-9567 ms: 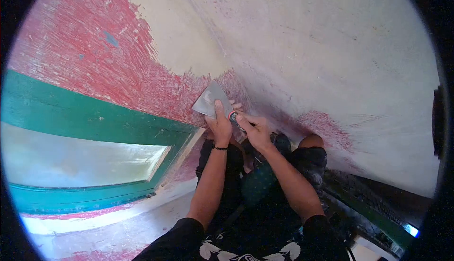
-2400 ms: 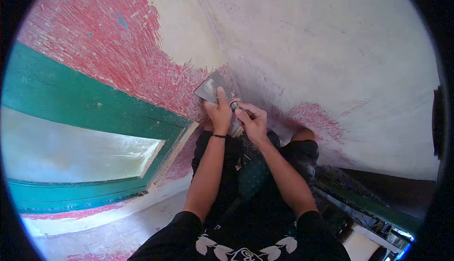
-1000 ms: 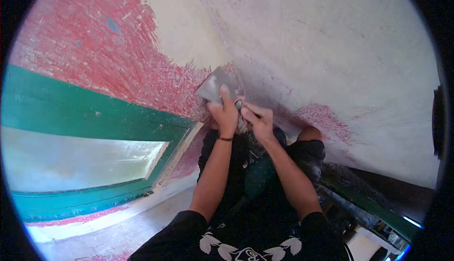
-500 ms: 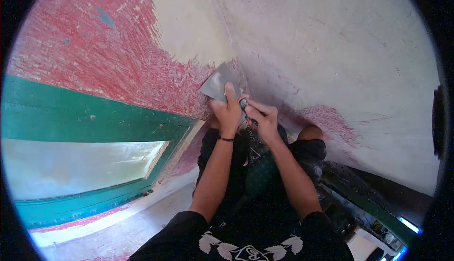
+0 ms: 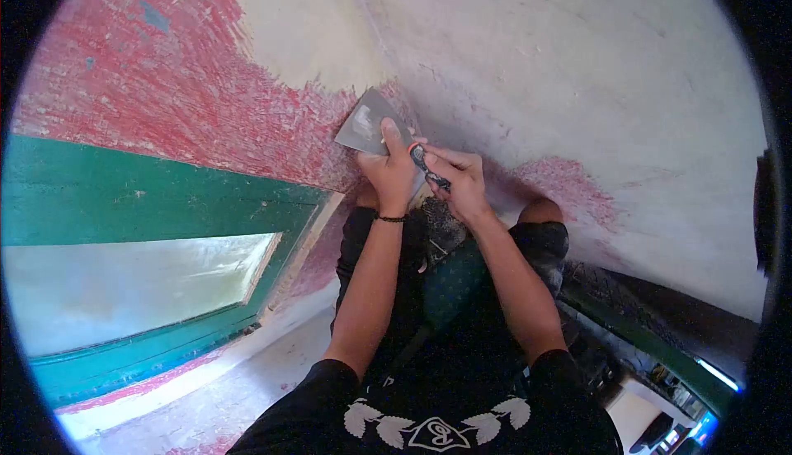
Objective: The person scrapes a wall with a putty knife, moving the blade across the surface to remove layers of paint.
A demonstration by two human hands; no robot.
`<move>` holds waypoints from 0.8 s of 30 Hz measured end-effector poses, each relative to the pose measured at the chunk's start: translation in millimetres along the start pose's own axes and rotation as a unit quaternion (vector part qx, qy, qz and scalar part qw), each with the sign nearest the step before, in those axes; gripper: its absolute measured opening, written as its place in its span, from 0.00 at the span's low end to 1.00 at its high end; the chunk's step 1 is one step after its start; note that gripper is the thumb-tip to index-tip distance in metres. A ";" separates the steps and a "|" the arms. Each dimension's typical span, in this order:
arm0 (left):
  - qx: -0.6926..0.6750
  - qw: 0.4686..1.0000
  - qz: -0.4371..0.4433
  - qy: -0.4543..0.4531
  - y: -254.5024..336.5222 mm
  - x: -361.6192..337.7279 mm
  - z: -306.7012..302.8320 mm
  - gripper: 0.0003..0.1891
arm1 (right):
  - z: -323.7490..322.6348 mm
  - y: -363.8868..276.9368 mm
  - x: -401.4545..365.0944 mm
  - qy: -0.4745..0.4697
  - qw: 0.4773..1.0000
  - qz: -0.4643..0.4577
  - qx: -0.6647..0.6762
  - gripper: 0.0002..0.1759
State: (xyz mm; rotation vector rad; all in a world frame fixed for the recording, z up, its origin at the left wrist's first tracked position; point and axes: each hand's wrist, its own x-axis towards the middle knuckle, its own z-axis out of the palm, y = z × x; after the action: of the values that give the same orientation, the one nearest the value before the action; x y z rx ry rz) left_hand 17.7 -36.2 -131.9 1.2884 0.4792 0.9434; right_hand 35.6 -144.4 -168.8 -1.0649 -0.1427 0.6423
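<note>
One grey-bladed, black-handled metal scraper (image 5: 371,136) slants forward-left. Your left hand (image 5: 388,179) clasps its blade (image 5: 361,122), your right hand (image 5: 464,184) its handle (image 5: 421,160).

Right fingers (image 5: 454,159) curled, left thumb (image 5: 391,134) straight

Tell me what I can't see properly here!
In the head view:
Flat grey metal scraper blade: lower part covered by the left hand.
Slim black handle: partly covered by the right hand.
Broad green-painted frame: left end cut off by the picture's round dark edge.
Jumbled clutter, lower right: too small and dim to name.
</note>
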 end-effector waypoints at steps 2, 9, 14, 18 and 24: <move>0.022 1.000 -0.018 -0.010 -7.0 2.8 -6.4 0.15 | 5.5 2.0 -2.6 0.014 1.000 -0.016 0.013 0.16; 0.038 0.999 0.006 -0.018 6.7 2.7 -5.1 0.14 | 16.7 5.6 -8.4 0.018 0.998 -0.007 0.061 0.15; 0.053 0.998 -0.028 -0.030 -6.5 6.3 -13.9 0.15 | 14.4 14.1 -5.4 0.018 0.997 -0.029 0.075 0.14; 0.097 0.995 -0.002 -0.025 -15.2 12.5 -21.7 0.16 | 16.9 19.8 -5.6 0.031 0.996 -0.039 0.075 0.13; 0.255 0.965 0.052 -0.043 -1.3 8.9 -15.1 0.18 | 13.8 25.7 2.5 0.057 0.991 -0.031 0.119 0.10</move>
State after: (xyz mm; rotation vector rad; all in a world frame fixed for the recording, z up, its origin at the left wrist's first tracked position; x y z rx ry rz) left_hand 11.5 -20.1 -135.3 1.8265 0.6157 0.8759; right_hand 21.3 -124.1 -184.2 -0.8613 0.0001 0.5263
